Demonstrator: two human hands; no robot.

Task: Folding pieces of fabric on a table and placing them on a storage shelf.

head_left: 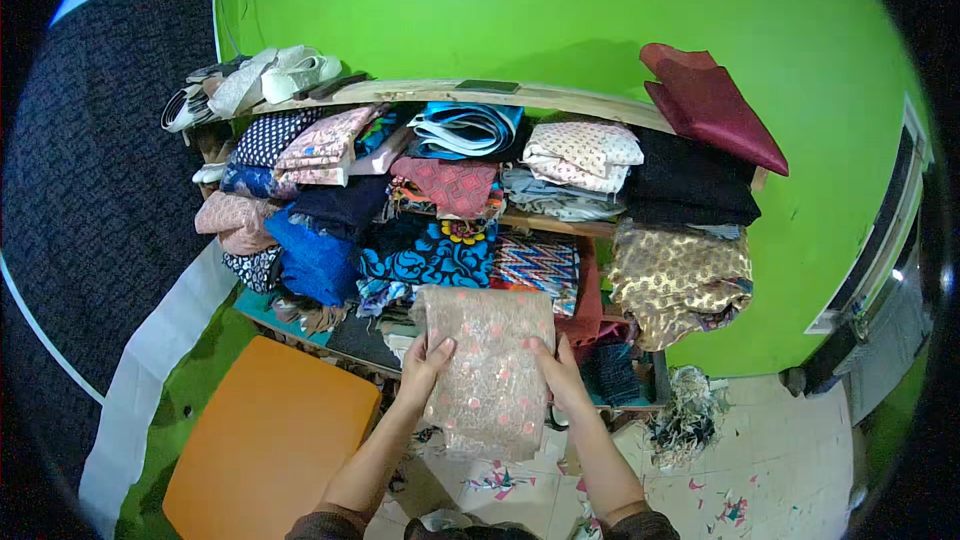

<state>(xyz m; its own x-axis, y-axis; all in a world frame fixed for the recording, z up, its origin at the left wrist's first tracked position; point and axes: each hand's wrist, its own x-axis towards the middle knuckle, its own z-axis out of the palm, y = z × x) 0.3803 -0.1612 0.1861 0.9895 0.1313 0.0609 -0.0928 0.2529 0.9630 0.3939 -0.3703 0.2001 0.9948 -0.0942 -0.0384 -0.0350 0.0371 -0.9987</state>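
Between my hands is a folded piece of beige lace fabric (487, 370) with pink and pale dots, held up in front of the shelf. My left hand (424, 372) grips its left edge, thumb on top. On the right edge, my right hand (562, 377) pinches it the same way. The fingers beneath the cloth are hidden. Just behind it lie a blue and black patterned fabric (430, 255) and a zigzag striped fabric (538, 265).
A wooden shelf (400, 92) against the green wall holds several folded fabrics, among them a leopard print cloth (680, 275) and a maroon cloth (715, 105). An orange board (270, 440) stands at lower left. Fabric scraps (685, 415) litter the tiled floor at right.
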